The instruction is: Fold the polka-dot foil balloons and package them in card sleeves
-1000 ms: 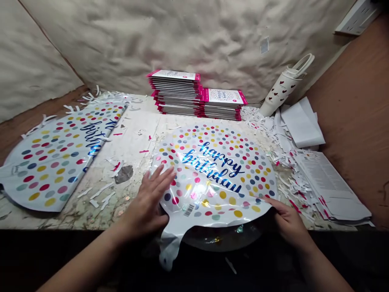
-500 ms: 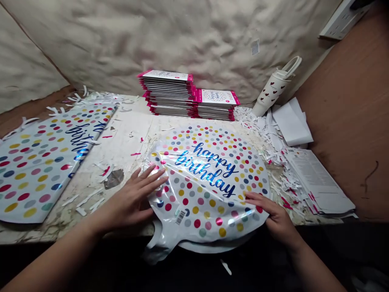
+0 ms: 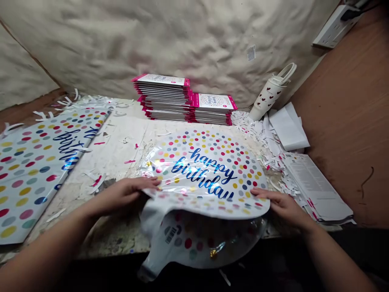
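A flat white foil balloon with coloured dots and blue "happy birthday" lettering lies before me, overhanging the table's front edge. My left hand holds its left side, fingers on top and thumb hidden. On the right rim, my right hand grips the foil with fingers above and thumb out of sight below. Between the hands the foil rises in a ridge across the lettering's lower end. Below that ridge, a shaded part with a barcode and the neck hangs toward me. Whether this is one layer or several, I cannot tell.
More dotted foil balloons lie at the left. Pink-edged packets are stacked at the back, beside a white tumbler with hearts. Paper scraps and printed sheets line the right. A power strip hangs on the wall.
The balloon's near part has gone from lying fairly flat to bent in a raised ridge, its lower part now shaded. My left hand has moved slightly down and closed on its edge.
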The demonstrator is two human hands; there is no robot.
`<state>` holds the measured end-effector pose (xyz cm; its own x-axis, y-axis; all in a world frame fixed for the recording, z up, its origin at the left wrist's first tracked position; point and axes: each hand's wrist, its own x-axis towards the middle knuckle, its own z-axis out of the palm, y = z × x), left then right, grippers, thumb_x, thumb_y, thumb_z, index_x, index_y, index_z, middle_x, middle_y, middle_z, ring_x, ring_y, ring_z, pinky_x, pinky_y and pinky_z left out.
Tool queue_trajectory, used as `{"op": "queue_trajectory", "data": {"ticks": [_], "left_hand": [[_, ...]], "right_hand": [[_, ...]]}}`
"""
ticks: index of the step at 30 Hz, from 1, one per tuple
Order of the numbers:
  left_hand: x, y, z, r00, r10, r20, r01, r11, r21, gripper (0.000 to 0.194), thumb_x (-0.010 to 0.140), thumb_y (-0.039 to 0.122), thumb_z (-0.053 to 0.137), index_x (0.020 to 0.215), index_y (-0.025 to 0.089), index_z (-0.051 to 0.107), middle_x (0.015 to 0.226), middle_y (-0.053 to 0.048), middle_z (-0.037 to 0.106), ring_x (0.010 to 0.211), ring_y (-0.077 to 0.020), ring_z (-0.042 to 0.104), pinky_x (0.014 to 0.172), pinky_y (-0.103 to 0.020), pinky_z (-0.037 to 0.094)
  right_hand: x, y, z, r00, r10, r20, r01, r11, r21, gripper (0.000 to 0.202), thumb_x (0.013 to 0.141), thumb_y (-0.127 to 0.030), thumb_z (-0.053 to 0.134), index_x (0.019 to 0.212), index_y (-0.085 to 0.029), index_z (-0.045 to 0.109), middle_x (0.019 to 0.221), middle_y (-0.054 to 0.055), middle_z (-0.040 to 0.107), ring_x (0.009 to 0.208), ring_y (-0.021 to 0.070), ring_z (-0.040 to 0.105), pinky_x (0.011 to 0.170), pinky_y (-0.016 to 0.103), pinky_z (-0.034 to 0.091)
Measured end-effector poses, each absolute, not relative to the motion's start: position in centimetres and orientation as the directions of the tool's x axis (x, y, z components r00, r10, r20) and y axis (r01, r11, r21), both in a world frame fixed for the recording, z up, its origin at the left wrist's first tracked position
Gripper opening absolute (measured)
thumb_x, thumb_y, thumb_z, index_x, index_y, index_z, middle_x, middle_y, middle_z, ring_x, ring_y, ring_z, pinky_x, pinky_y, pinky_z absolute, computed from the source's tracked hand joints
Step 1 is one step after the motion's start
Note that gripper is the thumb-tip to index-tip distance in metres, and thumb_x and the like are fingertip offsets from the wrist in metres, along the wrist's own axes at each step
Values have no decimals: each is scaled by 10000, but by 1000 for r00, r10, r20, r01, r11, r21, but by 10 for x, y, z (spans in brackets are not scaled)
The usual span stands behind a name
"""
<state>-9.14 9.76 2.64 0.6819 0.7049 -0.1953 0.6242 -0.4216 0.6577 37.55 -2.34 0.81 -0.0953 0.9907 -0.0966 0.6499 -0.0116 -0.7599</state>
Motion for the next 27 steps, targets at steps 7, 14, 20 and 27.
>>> {"op": "queue_trajectory", "data": {"ticks": [7,14,20,27], "left_hand": [[-47,144,34,165,984,-73,934,-132,332,499,842,509,335,974,127,627,829,-122,670,848,-334,630,720,-445,490],[-31,80,15,528,849,22,827,-519,217,555,887,443,337,1333,122,416,1414,-139,369,1310,-308,298,1066,-461,245],[-34,67,-3,489,872,-8,867,-485,115,678,811,622,401,1384,265,338,1474,-136,236,1333,-419,160,1015,-586,208],[-39,68,-4,457,890,18,885,-456,91,667,783,633,435,1368,322,351,1474,-119,249,1319,-443,179,988,-595,219]], "right_hand": [[373,97,18,248,968,-22,772,-211,-599,402,756,-562,489,722,-186,628,598,10,595,611,179,573,562,282,442],[362,133,35,364,931,21,864,-329,-382,460,660,-552,623,815,-119,626,793,130,656,833,279,621,718,368,445],[239,105,46,21,993,114,937,21,-348,551,891,-433,384,1278,-44,429,1357,179,433,1278,259,356,1045,399,236],[207,52,10,-207,971,-124,923,151,-354,822,788,-662,404,1401,-128,287,1473,75,232,1350,260,219,1097,430,182]]}}
